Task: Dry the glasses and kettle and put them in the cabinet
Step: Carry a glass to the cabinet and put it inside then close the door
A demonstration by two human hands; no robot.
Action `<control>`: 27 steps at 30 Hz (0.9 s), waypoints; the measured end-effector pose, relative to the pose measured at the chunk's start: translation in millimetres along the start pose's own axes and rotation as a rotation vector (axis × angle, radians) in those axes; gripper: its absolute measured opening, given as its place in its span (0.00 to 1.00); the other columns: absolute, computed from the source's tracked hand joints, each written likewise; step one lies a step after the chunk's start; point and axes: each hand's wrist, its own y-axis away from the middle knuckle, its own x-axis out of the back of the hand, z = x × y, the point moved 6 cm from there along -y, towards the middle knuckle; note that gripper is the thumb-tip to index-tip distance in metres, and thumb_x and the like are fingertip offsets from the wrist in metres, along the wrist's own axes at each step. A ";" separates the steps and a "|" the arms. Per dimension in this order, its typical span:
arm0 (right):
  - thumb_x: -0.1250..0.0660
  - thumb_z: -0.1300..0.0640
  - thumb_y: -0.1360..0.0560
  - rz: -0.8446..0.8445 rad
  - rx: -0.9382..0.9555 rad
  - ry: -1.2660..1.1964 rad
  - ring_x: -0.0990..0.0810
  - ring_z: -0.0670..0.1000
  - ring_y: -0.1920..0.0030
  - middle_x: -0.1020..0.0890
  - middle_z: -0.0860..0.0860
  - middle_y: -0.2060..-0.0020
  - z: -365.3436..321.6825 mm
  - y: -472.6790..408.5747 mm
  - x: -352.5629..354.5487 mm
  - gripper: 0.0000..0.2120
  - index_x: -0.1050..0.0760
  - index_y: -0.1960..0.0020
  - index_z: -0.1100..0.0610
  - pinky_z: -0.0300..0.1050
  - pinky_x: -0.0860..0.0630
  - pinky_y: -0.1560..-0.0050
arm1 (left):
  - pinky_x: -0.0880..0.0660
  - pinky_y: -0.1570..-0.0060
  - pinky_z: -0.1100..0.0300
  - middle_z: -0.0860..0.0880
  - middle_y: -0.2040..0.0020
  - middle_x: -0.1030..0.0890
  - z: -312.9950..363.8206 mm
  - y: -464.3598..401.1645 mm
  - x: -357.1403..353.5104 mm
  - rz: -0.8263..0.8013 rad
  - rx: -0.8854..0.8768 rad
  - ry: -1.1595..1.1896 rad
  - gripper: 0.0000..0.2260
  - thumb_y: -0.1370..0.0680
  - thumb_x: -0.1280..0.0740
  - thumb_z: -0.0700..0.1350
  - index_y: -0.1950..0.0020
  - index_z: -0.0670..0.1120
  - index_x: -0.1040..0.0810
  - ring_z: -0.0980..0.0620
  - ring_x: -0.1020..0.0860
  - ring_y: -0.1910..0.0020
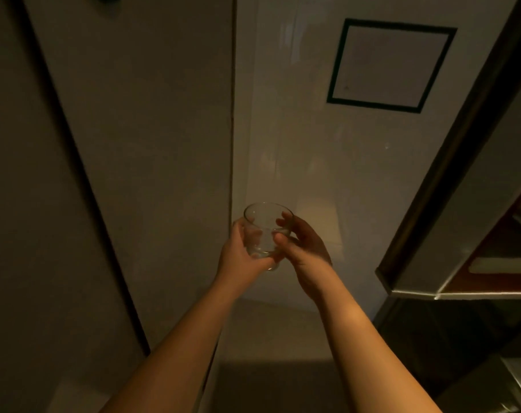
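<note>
1. Both hands are raised in front of the person and hold 1 clear drinking glass point(266, 231) between them, near the middle of the view.
2. The left hand point(238, 251) curls around the glass's left side and base, its fingers visible through the transparent wall.
3. The right hand point(301, 242) grips the right side, thumb low on the wall and a fingertip hooked over the smooth round rim.
4. The glass is short and cylindrical with a thicker base; it stands upright, mouth tilted slightly away, and rests on nothing but the hands.
5. Two bare forearms run from the bottom edge up to the hands.
6. Behind the glass stretches a pale, smooth, flat surface point(298, 150) under dim warm light, with a faint glossy sheen.
7. On it, up and to the right, is a square panel point(390, 64) with a dark border.
8. On the far right stands a cabinet point(461, 186) with a dark straight-edged frame; its reddish interior is partly visible.
</note>
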 end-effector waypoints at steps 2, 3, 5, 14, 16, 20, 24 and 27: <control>0.29 0.64 0.28 0.023 0.005 0.040 0.19 0.47 0.47 0.20 0.50 0.44 5.7 -17.3 10.7 0.18 0.26 0.42 0.50 0.49 0.23 0.42 | 0.22 0.51 0.61 0.55 0.46 0.19 -3.8 -16.7 -13.7 -0.034 0.015 0.016 0.32 0.45 0.18 0.53 0.46 0.66 0.30 0.57 0.20 0.46; 0.29 0.63 0.28 0.032 0.008 0.055 0.20 0.48 0.46 0.20 0.49 0.44 8.2 -26.6 15.4 0.18 0.26 0.41 0.50 0.50 0.24 0.41 | 0.23 0.53 0.63 0.55 0.46 0.20 -5.9 -25.4 -19.1 -0.043 0.024 0.017 0.32 0.45 0.19 0.54 0.46 0.65 0.30 0.56 0.21 0.46; 0.29 0.63 0.28 0.054 0.009 0.067 0.20 0.48 0.45 0.20 0.47 0.45 12.4 -44.7 24.6 0.19 0.27 0.40 0.50 0.50 0.23 0.41 | 0.22 0.55 0.63 0.53 0.44 0.20 -9.0 -44.5 -31.4 -0.075 0.030 0.029 0.33 0.45 0.19 0.55 0.45 0.63 0.30 0.53 0.21 0.44; 0.32 0.67 0.28 0.184 0.017 0.000 0.19 0.45 0.48 0.22 0.51 0.43 35.9 -100.2 68.3 0.24 0.29 0.34 0.57 0.47 0.22 0.44 | 0.22 0.46 0.58 0.55 0.41 0.21 -39.1 -105.8 -80.8 -0.189 0.016 0.016 0.37 0.40 0.18 0.51 0.36 0.59 0.32 0.56 0.23 0.41; 0.31 0.66 0.29 0.197 0.021 0.005 0.21 0.47 0.45 0.22 0.51 0.43 39.7 -108.3 81.0 0.24 0.29 0.35 0.56 0.47 0.22 0.43 | 0.23 0.47 0.61 0.56 0.41 0.21 -42.9 -112.5 -94.0 -0.210 0.017 0.025 0.36 0.39 0.18 0.50 0.36 0.60 0.32 0.59 0.23 0.41; 0.28 0.56 0.35 0.237 0.025 0.039 0.22 0.50 0.41 0.22 0.51 0.40 44.3 -116.1 110.7 0.29 0.28 0.35 0.52 0.48 0.23 0.43 | 0.23 0.46 0.59 0.59 0.43 0.21 -47.3 -127.7 -128.1 -0.258 0.001 0.026 0.35 0.41 0.18 0.51 0.41 0.64 0.31 0.59 0.23 0.43; 0.28 0.54 0.35 0.313 0.037 0.068 0.23 0.49 0.39 0.22 0.49 0.40 43.3 -122.5 140.0 0.30 0.29 0.34 0.51 0.48 0.23 0.42 | 0.23 0.45 0.59 0.61 0.44 0.21 -54.5 -143.6 -164.8 -0.333 0.007 0.032 0.38 0.43 0.18 0.52 0.37 0.59 0.31 0.61 0.23 0.44; 0.29 0.54 0.34 0.358 0.036 0.077 0.24 0.47 0.39 0.23 0.47 0.39 43.3 -127.5 160.5 0.29 0.29 0.34 0.48 0.42 0.22 0.48 | 0.23 0.45 0.57 0.60 0.45 0.21 -61.0 -156.2 -194.2 -0.399 0.022 0.042 0.37 0.41 0.17 0.48 0.37 0.57 0.31 0.62 0.23 0.45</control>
